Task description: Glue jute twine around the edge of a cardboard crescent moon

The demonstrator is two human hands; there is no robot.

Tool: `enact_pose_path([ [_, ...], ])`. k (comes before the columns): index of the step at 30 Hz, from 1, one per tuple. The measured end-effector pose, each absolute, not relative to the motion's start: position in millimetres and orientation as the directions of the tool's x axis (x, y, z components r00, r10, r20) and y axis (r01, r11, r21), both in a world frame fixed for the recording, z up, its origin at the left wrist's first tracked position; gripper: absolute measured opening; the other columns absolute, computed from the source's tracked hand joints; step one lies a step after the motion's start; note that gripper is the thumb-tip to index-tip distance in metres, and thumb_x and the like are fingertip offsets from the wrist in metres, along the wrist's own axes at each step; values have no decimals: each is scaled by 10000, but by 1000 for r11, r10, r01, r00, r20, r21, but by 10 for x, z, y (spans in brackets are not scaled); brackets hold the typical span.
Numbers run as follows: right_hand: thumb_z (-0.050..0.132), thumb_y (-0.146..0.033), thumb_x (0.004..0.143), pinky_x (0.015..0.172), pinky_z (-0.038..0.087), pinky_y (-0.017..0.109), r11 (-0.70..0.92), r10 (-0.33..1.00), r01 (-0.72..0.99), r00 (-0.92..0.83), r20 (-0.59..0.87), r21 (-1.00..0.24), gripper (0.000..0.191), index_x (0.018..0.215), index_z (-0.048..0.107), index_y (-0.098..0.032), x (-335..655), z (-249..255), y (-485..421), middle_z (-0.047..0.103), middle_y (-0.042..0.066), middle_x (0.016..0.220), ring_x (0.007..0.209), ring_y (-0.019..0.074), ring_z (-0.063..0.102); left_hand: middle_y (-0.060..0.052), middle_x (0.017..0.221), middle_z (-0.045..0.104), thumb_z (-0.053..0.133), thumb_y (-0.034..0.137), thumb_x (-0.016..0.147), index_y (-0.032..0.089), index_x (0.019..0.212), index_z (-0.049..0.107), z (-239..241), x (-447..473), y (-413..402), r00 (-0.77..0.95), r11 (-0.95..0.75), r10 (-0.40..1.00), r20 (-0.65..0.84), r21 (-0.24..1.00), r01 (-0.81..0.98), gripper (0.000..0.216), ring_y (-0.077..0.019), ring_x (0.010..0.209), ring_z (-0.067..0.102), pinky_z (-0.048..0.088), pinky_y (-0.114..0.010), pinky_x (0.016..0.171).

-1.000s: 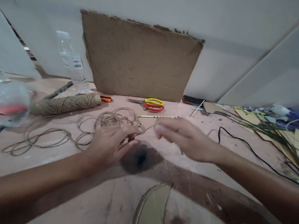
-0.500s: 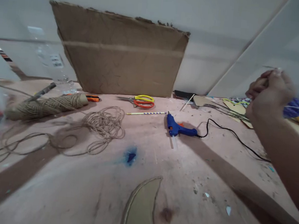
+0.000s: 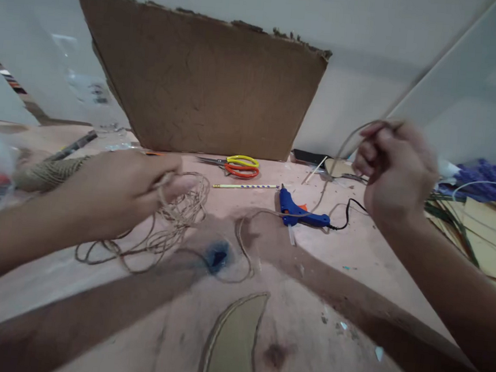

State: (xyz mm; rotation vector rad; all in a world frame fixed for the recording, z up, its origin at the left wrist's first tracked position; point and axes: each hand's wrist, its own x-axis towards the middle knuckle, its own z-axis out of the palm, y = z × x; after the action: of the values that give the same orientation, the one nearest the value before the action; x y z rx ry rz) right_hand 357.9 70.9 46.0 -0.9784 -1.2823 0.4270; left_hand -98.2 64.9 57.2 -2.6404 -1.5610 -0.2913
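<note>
Head view: left hand (image 3: 121, 192) pinches looped, fibrous twine (image 3: 184, 208); right hand (image 3: 399, 170) grips a thin, curving strand (image 3: 339, 154).

A: What is standing at the back?
B: The cardboard (image 3: 205, 84) is, and the scissors (image 3: 229, 164) are lying in front of it.
A: What is lying in front of the scissors?
B: The pencil (image 3: 248, 186) is, with the glue gun (image 3: 290, 208) sitting to its right and the string heap (image 3: 184, 209) lying to its left.
A: Where is the cut-out (image 3: 234, 347) lying?
B: It is lying at the front.
</note>
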Motion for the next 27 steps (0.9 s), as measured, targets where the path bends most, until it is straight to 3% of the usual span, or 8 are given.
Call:
enact_pose_path([
  [3, 823, -339, 933, 602, 285, 335, 444, 885, 289, 6, 465, -848, 174, 1092, 850, -273, 3189, 431, 412, 520, -67, 711, 620, 163, 408, -58, 791, 712, 662, 498, 1158, 271, 984, 665, 438, -379, 805, 457, -452, 869, 190, -70, 889, 286, -327, 750, 712, 476, -396, 723],
  [7, 965, -543, 985, 662, 391, 295, 280, 906, 354, -405, 124, -892, 571, 1466, 816, -272, 2659, 284, 124, 595, -96, 721, 677, 177, 540, -70, 976, 846, 704, 341, 1006, 275, 1162, 703, 350, -60, 713, 486, -485, 846, 222, -60, 872, 170, -347, 879, 803, 493, -378, 745],
  [9, 956, -688, 1026, 677, 405, 299, 197, 862, 336, -507, 0, -921, 536, 1308, 845, -247, 2436, 156, 79, 573, -88, 720, 688, 169, 527, -60, 1050, 854, 677, 303, 1004, 275, 1261, 707, 358, -33, 641, 494, -501, 838, 233, -30, 865, 260, -336, 873, 807, 510, -379, 758],
  [12, 961, -769, 1021, 689, 458, 301, 136, 795, 161, -606, 11, -978, 561, 1087, 854, -222, 2206, -58, 97, 725, -21, 848, 748, 170, 598, -61, 1113, 836, 604, 320, 1104, 269, 1416, 691, 353, -50, 578, 513, -531, 828, 227, 23, 847, 328, -328, 817, 788, 509, -393, 741],
  [15, 930, -735, 1028, 755, 529, 317, 139, 778, 65, -625, 68, -988, 525, 983, 812, -226, 2137, -203, 161, 804, 24, 952, 833, 192, 663, -81, 1185, 860, 549, 340, 1180, 254, 1486, 679, 266, -116, 584, 567, -588, 800, 195, 64, 807, 344, -339, 938, 835, 555, -404, 786],
  [19, 797, -458, 1048, 723, 431, 308, 193, 862, 87, -491, 126, -977, 312, 850, 659, -260, 2260, -224, 318, 594, -42, 791, 757, 170, 523, -139, 1427, 889, 504, 260, 1209, 213, 1514, 701, 129, -288, 746, 602, -623, 778, 180, 95, 777, 366, -361, 1273, 845, 631, -458, 1021],
  [24, 757, -431, 967, 657, 354, 317, 301, 924, 106, -278, 262, -948, 326, 760, 551, -287, 2636, -90, 581, 457, -55, 718, 686, 169, 417, -108, 1547, 859, 425, 232, 1253, 157, 1582, 705, 194, -581, 1111, 564, -608, 788, 248, 164, 777, 438, -317, 1409, 770, 589, -479, 1269],
  [27, 781, -418, 932, 604, 289, 321, 377, 922, 80, -120, 367, -923, 398, 711, 470, -305, 2964, 22, 650, 362, -69, 665, 628, 163, 338, -76, 1511, 849, 350, 286, 1254, 118, 1554, 711, 351, -776, 1358, 481, -565, 811, 331, 237, 790, 499, -299, 1359, 767, 598, -477, 1298],
])
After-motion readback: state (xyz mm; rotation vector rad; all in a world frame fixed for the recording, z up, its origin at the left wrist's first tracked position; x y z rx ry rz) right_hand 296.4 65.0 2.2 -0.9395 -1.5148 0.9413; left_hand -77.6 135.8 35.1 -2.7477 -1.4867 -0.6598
